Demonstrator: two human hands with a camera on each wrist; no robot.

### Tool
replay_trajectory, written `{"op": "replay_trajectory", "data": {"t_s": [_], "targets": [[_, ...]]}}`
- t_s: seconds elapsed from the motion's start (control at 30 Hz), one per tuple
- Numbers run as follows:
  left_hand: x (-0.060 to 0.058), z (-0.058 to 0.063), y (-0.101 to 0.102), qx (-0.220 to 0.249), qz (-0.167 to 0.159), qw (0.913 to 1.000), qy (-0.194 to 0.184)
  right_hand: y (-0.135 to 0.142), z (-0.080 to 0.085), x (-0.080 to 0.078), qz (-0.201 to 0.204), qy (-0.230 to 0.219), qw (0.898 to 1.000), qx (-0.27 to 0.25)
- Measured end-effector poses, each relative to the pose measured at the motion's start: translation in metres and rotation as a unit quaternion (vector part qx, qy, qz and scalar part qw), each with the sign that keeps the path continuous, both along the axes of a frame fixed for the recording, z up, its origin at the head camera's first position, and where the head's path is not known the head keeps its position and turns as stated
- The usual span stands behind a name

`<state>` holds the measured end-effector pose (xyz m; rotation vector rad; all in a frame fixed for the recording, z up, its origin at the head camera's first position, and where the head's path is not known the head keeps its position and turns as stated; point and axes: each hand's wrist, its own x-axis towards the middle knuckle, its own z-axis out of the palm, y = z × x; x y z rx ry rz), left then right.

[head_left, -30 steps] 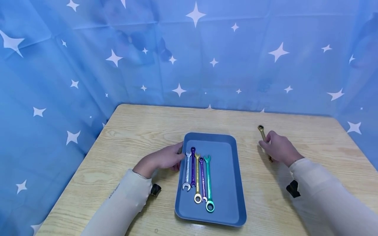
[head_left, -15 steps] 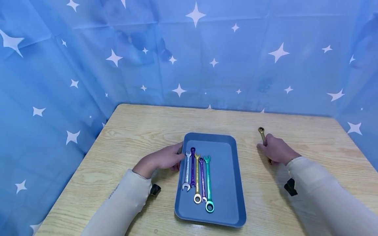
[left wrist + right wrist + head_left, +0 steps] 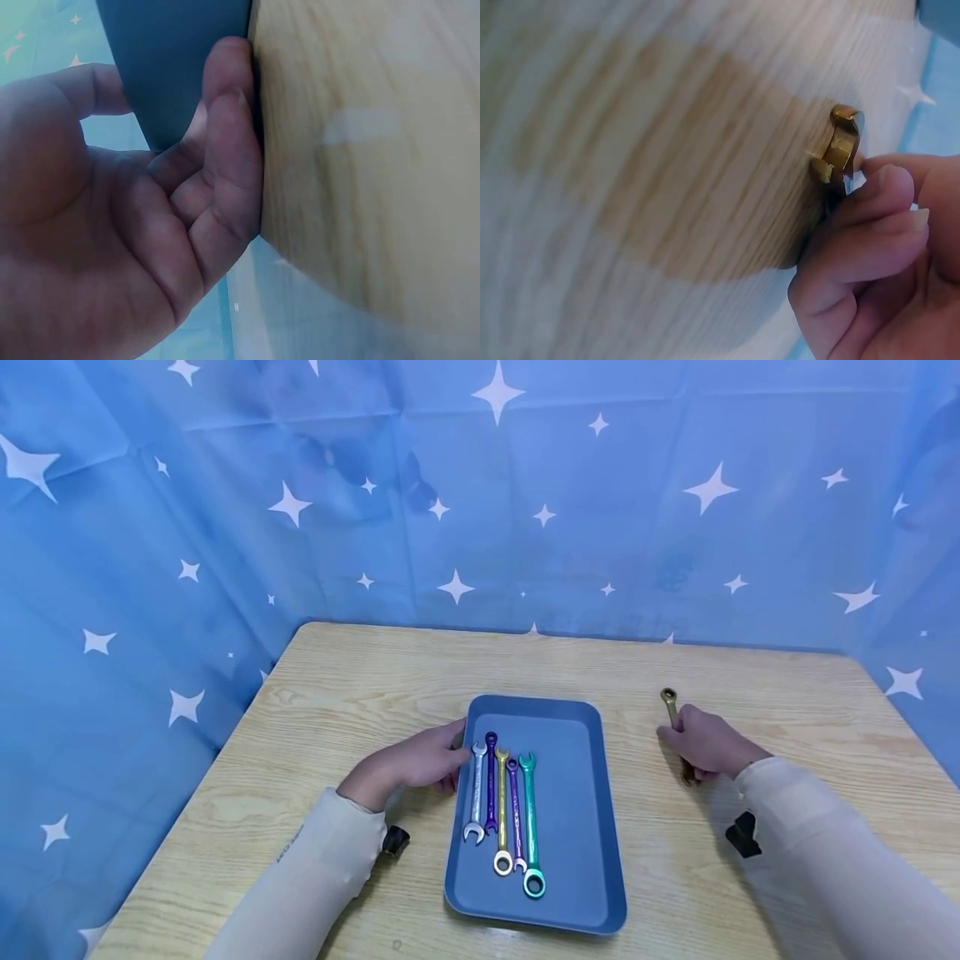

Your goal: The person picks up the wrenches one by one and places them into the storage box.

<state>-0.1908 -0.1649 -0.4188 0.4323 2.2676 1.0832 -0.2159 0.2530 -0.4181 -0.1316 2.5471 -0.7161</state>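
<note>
My left hand (image 3: 422, 758) grips the left side of a blue-grey tray (image 3: 592, 827); in the left wrist view its thumb reaches over the rim while the other fingers curl against the tray's outer wall (image 3: 169, 52). Inside lie several wrenches side by side: a silver one (image 3: 476, 793), two purple ones, a gold wrench (image 3: 502, 810) and a green wrench (image 3: 531, 818). Right of the tray, my right hand (image 3: 708, 742) pinches a bronze-gold ratchet wrench (image 3: 669, 697). Its ring end points away from me; its open end (image 3: 844, 142) shows close to the tabletop. The fingers hide its middle.
Everything stands on a light wood-grain table (image 3: 360, 672) with rounded far corners. Behind and to the left hangs a blue curtain (image 3: 570, 468) with white stars. The tray's right half is bare. Table surface lies between the tray and my right hand.
My right hand has shifted slightly toward me with the bronze-gold wrench, whose ring end now sits a little lower in the head view. The left hand and tray stay where they were.
</note>
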Motion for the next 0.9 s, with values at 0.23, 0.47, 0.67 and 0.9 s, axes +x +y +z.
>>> {"op": "replay_trajectory", "data": {"t_s": [0.23, 0.47, 0.67, 0.9], "targets": [[0.0005, 0.0001, 0.0014, 0.002, 0.001, 1.0, -0.003, 0.0066, -0.0004, -0.0018, 0.013, -0.015, 1.0, 0.008], [0.0005, -0.0012, 0.002, 0.01, 0.007, 0.9999, -0.01, 0.0083, 0.0005, -0.0032, 0.004, -0.05, 0.999, -0.011], [-0.0005, -0.0021, 0.0013, 0.01, 0.004, 0.9999, -0.007, 0.0095, 0.0001, -0.0051, 0.016, -0.058, 0.998, -0.015], [-0.0006, -0.0002, 0.001, 0.01, 0.004, 0.9999, -0.008, 0.0098, -0.0001, -0.004, 0.019, -0.062, 0.998, -0.019]]}}
